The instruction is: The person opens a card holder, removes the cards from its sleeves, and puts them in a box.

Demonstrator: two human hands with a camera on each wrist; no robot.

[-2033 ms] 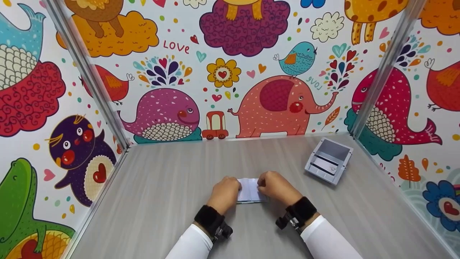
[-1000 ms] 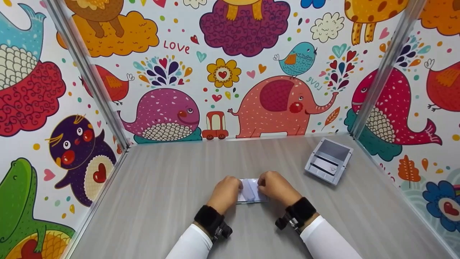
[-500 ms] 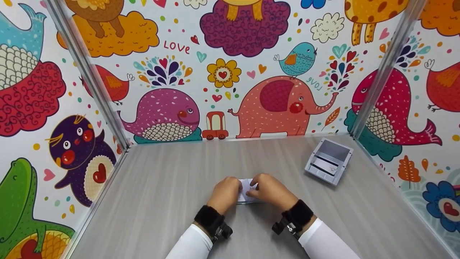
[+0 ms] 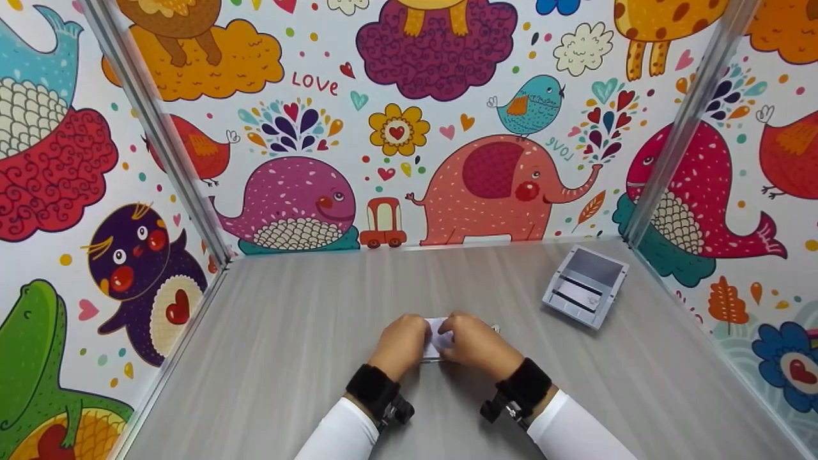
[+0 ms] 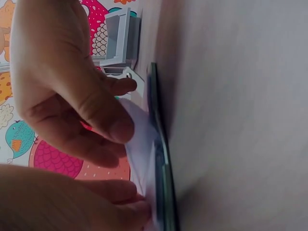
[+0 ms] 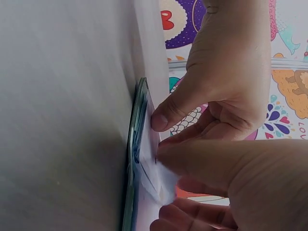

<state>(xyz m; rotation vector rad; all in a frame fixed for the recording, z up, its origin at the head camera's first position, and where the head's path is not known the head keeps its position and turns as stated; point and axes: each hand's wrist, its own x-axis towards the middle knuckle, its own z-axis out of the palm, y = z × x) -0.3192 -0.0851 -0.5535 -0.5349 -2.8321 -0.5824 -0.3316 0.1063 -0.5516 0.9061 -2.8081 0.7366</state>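
Note:
A small booklet (image 4: 432,351) with pale, translucent sleeve-like pages lies opened flat on the table. Its thin, dark teal cover edge (image 6: 129,168) shows in the right wrist view. At the booklet's left side, my left hand (image 4: 401,345) holds it, thumb on the pale page. My right hand (image 4: 478,344) is over the right half and pinches a lifted, bent translucent page (image 5: 138,130) between thumb and fingers. A small white tag with a hole (image 5: 137,83) sticks out past the booklet's far end in the left wrist view. My right hand hides most of the booklet's right half.
A grey plastic box (image 4: 597,265) with black-edged slots stands at the back right of the grey wood-grain table (image 4: 307,319). Panels printed with cartoon animals (image 4: 492,191) and metal posts (image 4: 687,128) enclose the back and sides.
My right hand has moved left from the booklet's right edge over its middle, taking the page's loose edge. The page, seen slanting across the middle earlier, is now bent up. My left hand stays put.

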